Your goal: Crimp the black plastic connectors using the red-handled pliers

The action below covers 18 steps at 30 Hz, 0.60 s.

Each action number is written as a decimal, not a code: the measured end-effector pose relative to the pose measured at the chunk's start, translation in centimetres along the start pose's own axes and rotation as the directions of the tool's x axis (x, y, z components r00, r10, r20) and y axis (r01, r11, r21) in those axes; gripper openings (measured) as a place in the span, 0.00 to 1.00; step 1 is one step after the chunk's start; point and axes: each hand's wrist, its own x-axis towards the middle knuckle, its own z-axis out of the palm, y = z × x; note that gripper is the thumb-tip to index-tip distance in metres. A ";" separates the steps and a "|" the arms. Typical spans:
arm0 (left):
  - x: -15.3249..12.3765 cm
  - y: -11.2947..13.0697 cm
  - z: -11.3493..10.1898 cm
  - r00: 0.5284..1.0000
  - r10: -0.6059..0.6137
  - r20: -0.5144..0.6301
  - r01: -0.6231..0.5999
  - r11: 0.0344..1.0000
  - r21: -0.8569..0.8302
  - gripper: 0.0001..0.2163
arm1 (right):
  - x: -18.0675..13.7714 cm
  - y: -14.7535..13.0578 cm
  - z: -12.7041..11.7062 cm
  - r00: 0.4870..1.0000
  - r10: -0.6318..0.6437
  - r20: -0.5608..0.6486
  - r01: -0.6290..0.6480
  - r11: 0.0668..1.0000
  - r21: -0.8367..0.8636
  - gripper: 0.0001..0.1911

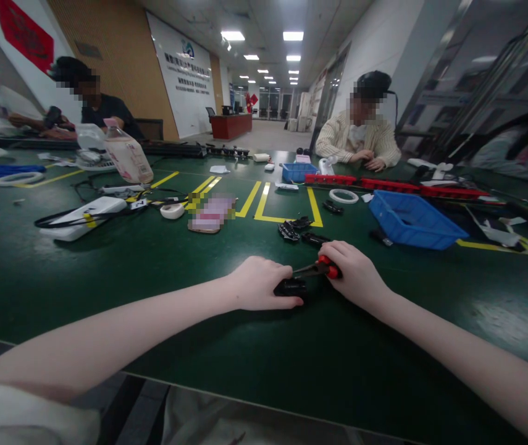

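My left hand (264, 281) is closed around a black cylindrical part (293, 287), held just above or on the green table (189, 346). In my right hand (349, 272) are pliers (329, 266) with red handles, gripped from above. Their dark jaws point left and reach the upper side of the black part near my left thumb. Whether the jaws grip it I cannot tell. Just beyond my hands lie dark toothed pieces (288, 231) and another black cylindrical piece (315, 239).
A blue bin (414, 219) stands right of my right hand, with a smaller blue bin (298, 172) farther back. To the left lie a phone (212, 214), a white power bank (83, 218) with cables, and a bottle (128, 154). Across the table sits a person (359, 133).
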 end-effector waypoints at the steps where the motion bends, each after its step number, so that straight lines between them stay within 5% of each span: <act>1: 0.2 0.0 -0.1 1.000 -0.002 0.011 0.002 1.000 -0.010 0.19 | 0.1 0.1 0.1 1.000 0.013 -0.003 -0.013 1.000 -0.005 0.12; 9: 2.7 -1.3 -0.3 0.997 0.066 0.037 -0.065 0.998 -0.027 0.19 | -0.2 1.8 -0.5 0.995 -0.095 -0.005 0.095 0.994 -0.053 0.12; 18: 2.5 -1.7 0.2 0.997 0.083 -0.010 -0.083 0.996 -0.038 0.19 | 0.2 1.6 -0.4 0.991 -0.132 0.024 0.134 0.981 -0.140 0.10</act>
